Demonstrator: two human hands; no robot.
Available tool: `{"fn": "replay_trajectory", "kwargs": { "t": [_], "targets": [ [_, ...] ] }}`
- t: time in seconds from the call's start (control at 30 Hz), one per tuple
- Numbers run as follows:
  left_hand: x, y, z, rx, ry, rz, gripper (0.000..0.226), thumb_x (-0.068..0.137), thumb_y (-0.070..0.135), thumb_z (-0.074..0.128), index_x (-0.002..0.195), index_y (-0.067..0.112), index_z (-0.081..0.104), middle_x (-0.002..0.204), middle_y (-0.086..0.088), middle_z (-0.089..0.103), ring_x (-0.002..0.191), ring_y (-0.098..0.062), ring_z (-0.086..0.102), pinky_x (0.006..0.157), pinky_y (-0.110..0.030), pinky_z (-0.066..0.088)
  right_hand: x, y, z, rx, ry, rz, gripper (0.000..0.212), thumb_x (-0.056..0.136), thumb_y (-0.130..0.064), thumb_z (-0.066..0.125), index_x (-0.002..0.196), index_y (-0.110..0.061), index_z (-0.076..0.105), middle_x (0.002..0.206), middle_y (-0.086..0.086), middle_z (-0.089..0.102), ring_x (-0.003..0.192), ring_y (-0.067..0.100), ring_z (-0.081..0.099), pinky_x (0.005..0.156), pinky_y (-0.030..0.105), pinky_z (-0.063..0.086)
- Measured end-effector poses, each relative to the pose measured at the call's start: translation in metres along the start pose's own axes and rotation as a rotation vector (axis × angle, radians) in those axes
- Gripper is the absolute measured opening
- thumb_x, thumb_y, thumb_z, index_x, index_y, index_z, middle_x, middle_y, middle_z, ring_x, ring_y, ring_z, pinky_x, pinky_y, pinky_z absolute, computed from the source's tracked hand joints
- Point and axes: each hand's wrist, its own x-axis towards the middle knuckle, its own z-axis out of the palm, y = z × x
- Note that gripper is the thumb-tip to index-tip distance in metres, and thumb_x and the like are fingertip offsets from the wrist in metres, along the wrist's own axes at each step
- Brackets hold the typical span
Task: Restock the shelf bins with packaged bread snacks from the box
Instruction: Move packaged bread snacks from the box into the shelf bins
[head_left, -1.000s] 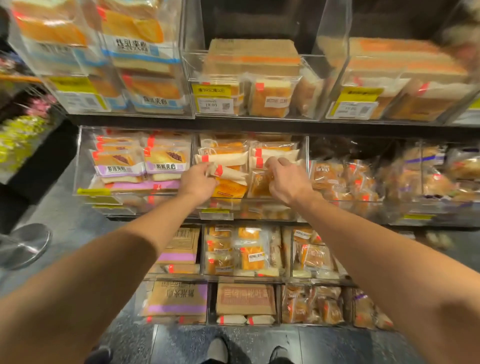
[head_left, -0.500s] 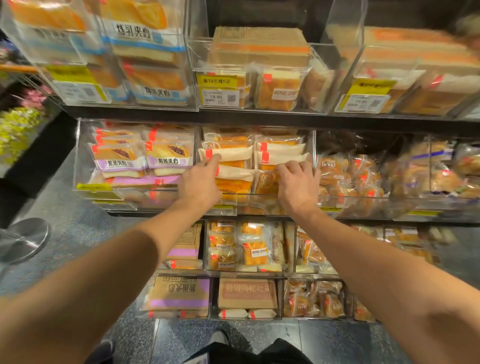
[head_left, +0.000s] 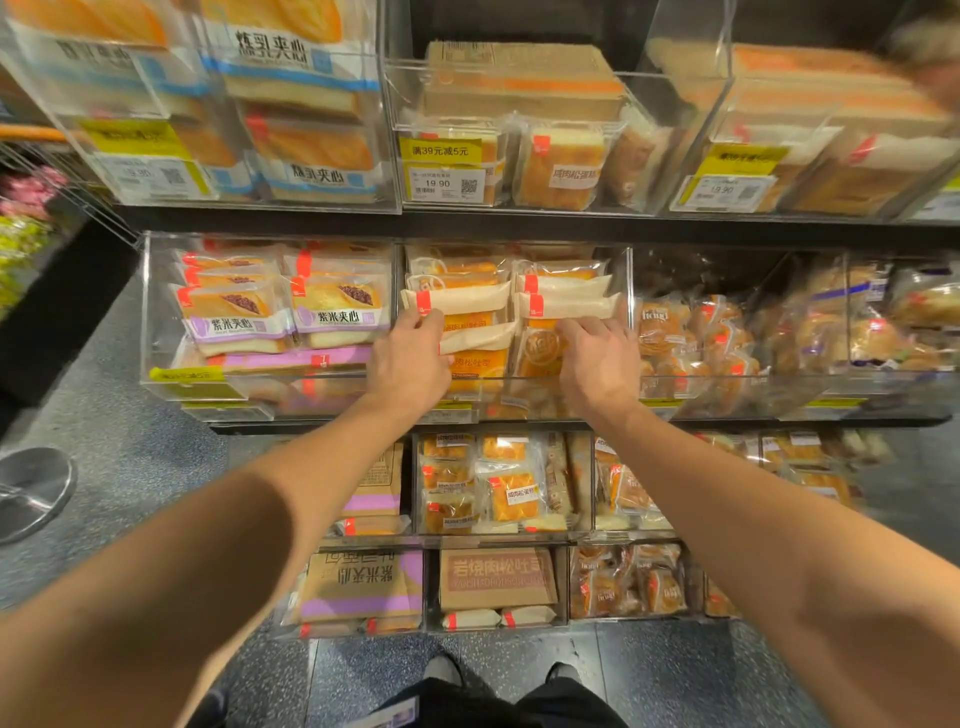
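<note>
Sideways, bread packs (head_left: 460, 299) under both hands (head_left: 410, 358).

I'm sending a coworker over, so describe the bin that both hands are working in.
On the middle shelf, find the clear acrylic bin in the centre, where the left hand and right hand meet. Unlike the purple-labelled packs to its left, it holds cream-and-orange packs with red tabs.
</note>
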Motion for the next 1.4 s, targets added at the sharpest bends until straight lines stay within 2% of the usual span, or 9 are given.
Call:
{"fn": "replay_trajectory", "kwargs": {
  "t": [0.17, 0.3, 0.37, 0.47, 0.67, 0.83, 1.13, 1.23, 1.4],
  "targets": [
    [-0.004, 0.0, -0.005, -0.036, -0.003, -0.035, 0.044, 0.093, 0.033, 0.066, 0.132, 0.016, 0.052, 0.137, -0.011, 0.049, 0.111, -0.031, 0.057, 0.086, -0.039, 0.052, -0.012, 0.0, 0.01, 0.116, 0.074, -0.039, 0.036, 0.091, -0.014, 0.055, 0.125, -0.018, 0.065, 0.126, 0.003, 0.067, 0.118, 0.027, 0.057, 0.109, 0.045, 0.039],
    [-0.006, 0.0, 0.001, 0.241, 0.08, 0.053, 0.051, 0.082, 0.043, 0.072, 0.125, 0.018, 0.061, 0.136, -0.008, 0.049, 0.125, -0.029, 0.042, 0.099, -0.044, 0.042, -0.019, -0.003, 0.017, 0.096, -0.003, -0.067, 0.042, 0.096, -0.029, 0.048, 0.136, -0.021, 0.058, 0.139, 0.003, 0.058, 0.131, 0.026, 0.048, 0.114, 0.049, 0.033],
    [-0.005, 0.006, -0.001, 0.273, 0.151, 0.119, 0.045, 0.078, 0.041, 0.074, 0.119, 0.021, 0.066, 0.131, -0.005, 0.05, 0.122, -0.028, 0.039, 0.098, -0.045, 0.037, -0.022, -0.005, 0.016, 0.071, -0.023, -0.044, 0.044, 0.098, -0.036, 0.047, 0.139, -0.024, 0.054, 0.145, 0.003, 0.054, 0.136, 0.028, 0.043, 0.115, 0.051, 0.03],
    [-0.006, 0.014, 0.003, 0.216, 0.116, 0.23, 0.04, 0.083, 0.034, 0.07, 0.121, 0.025, 0.067, 0.125, -0.001, 0.053, 0.118, -0.023, 0.042, 0.097, -0.042, 0.04, -0.028, -0.009, 0.013, 0.024, -0.049, -0.016, 0.046, 0.1, -0.043, 0.048, 0.144, -0.028, 0.048, 0.153, 0.005, 0.044, 0.142, 0.029, 0.035, 0.117, 0.053, 0.026],
    [-0.017, 0.013, 0.011, 0.058, -0.046, 0.161, 0.044, 0.092, 0.039, 0.06, 0.133, 0.023, 0.055, 0.131, -0.004, 0.049, 0.122, -0.025, 0.049, 0.09, -0.042, 0.054, -0.041, -0.015, 0.007, 0.083, -0.166, -0.018, 0.058, 0.102, -0.05, 0.04, 0.155, -0.03, 0.029, 0.165, 0.003, 0.023, 0.153, 0.027, 0.014, 0.123, 0.054, 0.013],
    [-0.057, 0.012, 0.004, 0.024, 0.001, 0.13, 0.047, 0.091, 0.038, 0.061, 0.136, 0.024, 0.053, 0.145, 0.0, 0.043, 0.129, -0.025, 0.045, 0.096, -0.046, 0.052, -0.07, -0.028, -0.006, 0.159, -0.157, -0.103, 0.058, 0.1, -0.046, 0.047, 0.154, -0.03, 0.033, 0.164, 0.005, 0.025, 0.153, 0.027, 0.016, 0.123, 0.051, 0.014],
    [-0.224, -0.027, 0.015, -0.104, -0.03, -0.253, 0.045, 0.085, 0.035, 0.066, 0.126, 0.018, 0.061, 0.128, -0.004, 0.058, 0.115, -0.028, 0.057, 0.096, -0.04, 0.048, -0.176, -0.085, 0.004, 0.266, -0.265, -0.411, 0.059, 0.09, -0.04, 0.057, 0.144, -0.02, 0.051, 0.152, 0.013, 0.045, 0.14, 0.034, 0.041, 0.113, 0.05, 0.035],
    [-0.305, -0.052, 0.013, -0.126, -0.067, -0.409, 0.048, 0.087, 0.033, 0.065, 0.132, 0.017, 0.057, 0.129, -0.008, 0.06, 0.119, -0.031, 0.057, 0.099, -0.04, 0.047, -0.229, -0.121, 0.008, 0.273, -0.373, -0.534, 0.059, 0.088, -0.036, 0.061, 0.143, -0.019, 0.051, 0.149, 0.016, 0.046, 0.135, 0.037, 0.044, 0.11, 0.049, 0.037],
    [-0.432, -0.111, -0.005, -0.149, -0.073, -0.687, 0.057, 0.09, 0.034, 0.065, 0.142, 0.017, 0.049, 0.135, -0.014, 0.058, 0.123, -0.035, 0.054, 0.101, -0.04, 0.044, -0.318, -0.204, 0.017, 0.28, -0.475, -0.749, 0.064, 0.08, -0.044, 0.053, 0.139, -0.019, 0.049, 0.138, 0.013, 0.052, 0.125, 0.039, 0.051, 0.101, 0.049, 0.046]
  ]
}}
